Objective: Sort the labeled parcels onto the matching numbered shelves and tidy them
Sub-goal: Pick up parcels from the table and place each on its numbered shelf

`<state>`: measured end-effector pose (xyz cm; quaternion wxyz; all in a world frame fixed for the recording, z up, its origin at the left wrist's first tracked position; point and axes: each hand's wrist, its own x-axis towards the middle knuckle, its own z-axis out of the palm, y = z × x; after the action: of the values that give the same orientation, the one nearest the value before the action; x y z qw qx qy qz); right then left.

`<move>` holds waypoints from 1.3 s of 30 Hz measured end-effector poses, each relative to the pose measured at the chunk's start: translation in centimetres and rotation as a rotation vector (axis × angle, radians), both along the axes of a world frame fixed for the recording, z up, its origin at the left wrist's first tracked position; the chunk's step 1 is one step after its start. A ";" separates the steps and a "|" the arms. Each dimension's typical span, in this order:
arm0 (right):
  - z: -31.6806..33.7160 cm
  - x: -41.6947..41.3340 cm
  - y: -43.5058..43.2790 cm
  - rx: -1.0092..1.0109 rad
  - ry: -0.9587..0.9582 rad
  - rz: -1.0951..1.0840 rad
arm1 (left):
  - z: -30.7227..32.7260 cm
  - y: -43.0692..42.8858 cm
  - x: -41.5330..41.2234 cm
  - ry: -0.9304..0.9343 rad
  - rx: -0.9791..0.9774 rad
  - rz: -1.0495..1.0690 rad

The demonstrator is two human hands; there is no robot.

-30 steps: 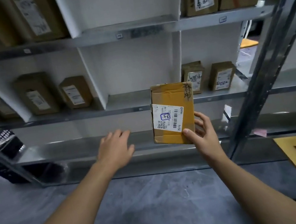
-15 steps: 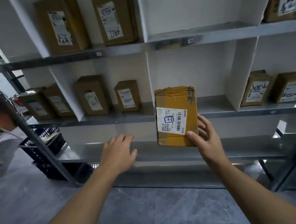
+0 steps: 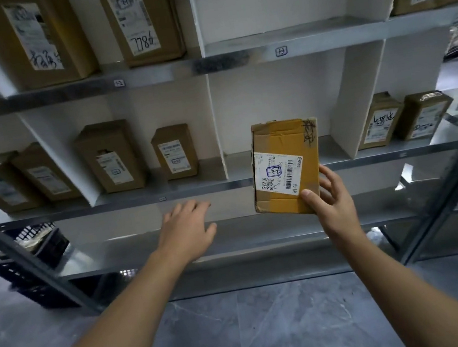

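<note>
A taped cardboard parcel [image 3: 283, 147] with a white label and a blue handwritten number stands upright in the air before the middle shelf [image 3: 209, 189]. My right hand [image 3: 330, 202] grips its lower right corner, thumb on the front and fingers behind. It hangs in front of a bay with no parcels between two white dividers. My left hand [image 3: 188, 230] hovers to the left with relaxed fingers, holding nothing. A small number tag [image 3: 281, 51] sits on the upper shelf edge above that bay.
Labelled cardboard boxes stand in the left bays [image 3: 114, 157] and right bays [image 3: 377, 121], and on the upper shelf [image 3: 139, 20]. A dark plastic crate [image 3: 26, 257] sits low left. Slanted metal uprights [image 3: 446, 185] frame the rack. A bare lower shelf [image 3: 231, 235] lies beneath my hands.
The view has swung left and up along the rack, closer to the shelves. The parcel stays in my right hand, now before the parcel-free middle bay. My left hand keeps its pose.
</note>
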<state>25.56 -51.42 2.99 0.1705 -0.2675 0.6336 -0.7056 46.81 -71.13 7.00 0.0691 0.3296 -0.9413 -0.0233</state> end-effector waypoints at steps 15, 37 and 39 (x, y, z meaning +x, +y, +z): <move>-0.7 -15.4 -10.3 0.048 0.026 0.067 | 0.1 -7.7 -14.3 0.013 0.037 0.036; -8.6 -24.0 -24.3 0.365 0.175 0.203 | -4.1 -14.1 -19.5 -0.039 0.039 0.144; -9.2 -23.9 -24.3 0.380 0.157 0.172 | -4.1 -14.1 -19.6 -0.009 0.044 0.140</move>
<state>1.68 -75.75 -6.25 0.2274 -0.3378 0.7414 -0.5333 27.24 -85.25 2.86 0.0593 0.3964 -0.9154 -0.0378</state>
